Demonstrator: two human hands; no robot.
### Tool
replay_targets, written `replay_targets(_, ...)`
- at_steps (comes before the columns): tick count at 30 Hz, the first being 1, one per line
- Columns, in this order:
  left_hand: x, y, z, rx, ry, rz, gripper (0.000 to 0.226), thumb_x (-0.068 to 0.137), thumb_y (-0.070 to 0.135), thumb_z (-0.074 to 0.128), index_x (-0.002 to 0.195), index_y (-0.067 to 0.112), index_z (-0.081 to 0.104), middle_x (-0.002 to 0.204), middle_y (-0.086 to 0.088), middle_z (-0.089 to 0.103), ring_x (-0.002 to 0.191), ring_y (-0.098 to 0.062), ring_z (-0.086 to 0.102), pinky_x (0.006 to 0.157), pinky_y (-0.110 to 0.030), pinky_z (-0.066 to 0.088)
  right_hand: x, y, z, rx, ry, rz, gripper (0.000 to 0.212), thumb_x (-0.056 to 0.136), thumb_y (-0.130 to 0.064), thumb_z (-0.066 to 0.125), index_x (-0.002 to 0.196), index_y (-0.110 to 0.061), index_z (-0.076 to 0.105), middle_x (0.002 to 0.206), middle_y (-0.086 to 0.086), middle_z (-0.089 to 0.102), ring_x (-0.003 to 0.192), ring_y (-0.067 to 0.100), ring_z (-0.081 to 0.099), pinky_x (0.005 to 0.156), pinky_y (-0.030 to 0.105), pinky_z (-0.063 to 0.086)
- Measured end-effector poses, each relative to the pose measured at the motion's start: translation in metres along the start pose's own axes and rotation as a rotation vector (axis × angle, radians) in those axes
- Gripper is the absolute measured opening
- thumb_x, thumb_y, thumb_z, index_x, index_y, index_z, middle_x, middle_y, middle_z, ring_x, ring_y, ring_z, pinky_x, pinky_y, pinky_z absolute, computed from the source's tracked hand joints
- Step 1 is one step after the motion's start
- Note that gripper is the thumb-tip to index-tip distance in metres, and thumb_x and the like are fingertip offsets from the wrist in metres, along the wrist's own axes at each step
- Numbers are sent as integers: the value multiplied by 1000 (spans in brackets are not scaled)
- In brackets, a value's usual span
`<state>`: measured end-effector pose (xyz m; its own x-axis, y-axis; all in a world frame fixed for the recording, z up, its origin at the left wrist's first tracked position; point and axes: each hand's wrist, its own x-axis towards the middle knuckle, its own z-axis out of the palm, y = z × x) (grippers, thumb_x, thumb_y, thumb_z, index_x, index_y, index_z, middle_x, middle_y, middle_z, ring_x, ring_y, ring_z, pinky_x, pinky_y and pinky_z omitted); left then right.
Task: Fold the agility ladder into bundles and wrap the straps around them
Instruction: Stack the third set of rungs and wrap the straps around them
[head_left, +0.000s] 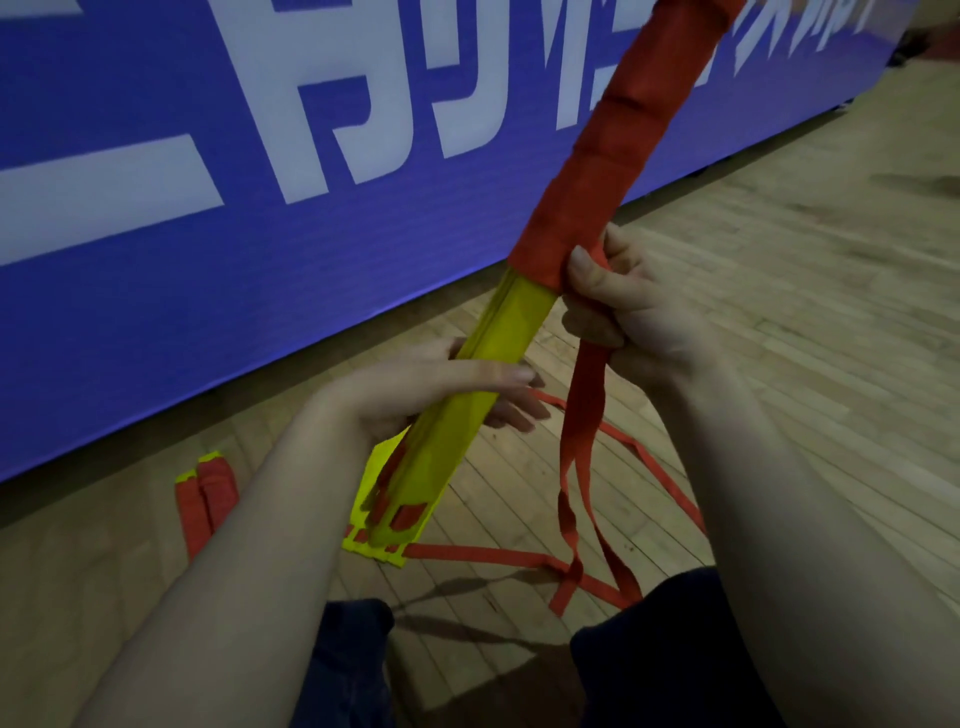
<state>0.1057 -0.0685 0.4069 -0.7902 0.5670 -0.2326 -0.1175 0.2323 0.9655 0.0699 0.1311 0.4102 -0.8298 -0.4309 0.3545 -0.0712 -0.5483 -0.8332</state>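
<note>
Far left on the wood floor (779, 291): a finished bundle (205, 493), red wrap with yellow ends showing, lying near the base of the blue banner (156, 156), well apart from the hands. Left hand (441, 389) is closed around the lower yellow part of the rung stack (493, 332), fingers curled over the front, thumb side behind. Stack is held tilted, bottom end low and left above the floor, top end running up and right out of frame. Lower end shows red strap tabs through the yellow rungs. Upper part of the stack is already covered in spiral turns of red strap (587, 447); wrap edge sits just above the bare yellow section. Right hand (623, 306) is fisted on the strap right beside the wrap edge, thumb pressed against the stack. Below the fist the strap hangs loose, twists, and trails onto the floor in loops toward the person's dark trouser knees (649, 649).
</note>
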Motion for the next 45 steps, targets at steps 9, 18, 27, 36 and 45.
replay_targets(9,-4,-2,20,-430,-269,91,49,76,34,74,105,-2,58,65,-13,54,42,-16,52,44,-21,39,2,3,-4,19,-55,31,23,76,-32,79,82,-17,62,59,-4,48,32,0,31,35,15,22)
replay_targets(18,4,6,10,-128,416,124,11,63,19,69,58,14,61,40,-2,39,29,-15,34,35,-16,24,-10,-7,-12,-361,124,229,18,80,-18,62,92,-5,60,72,10,72,40,15,54,45,20,44)
replay_targets(27,-4,3,6,492,973,76,39,71,42,82,65,20,50,54,8,47,55,-17,49,52,-31,31,-8,-8,9,-470,56,265,17,85,-14,62,98,-6,68,87,12,74,48,17,62,48,24,49)
replay_targets(36,4,-9,33,1262,1204,-38,45,88,42,66,112,8,49,104,-11,64,97,-35,66,68,-40,46,5,14,28,-593,402,186,49,91,-33,67,83,14,58,52,7,35,38,15,28,40,28,19)
replay_targets(45,20,-24,52,1361,1079,439,48,83,39,50,106,-1,63,93,-15,67,85,-33,66,74,-37,51,12,25,32,-396,740,209,40,82,-34,75,99,0,64,73,10,46,40,9,32,38,22,26)
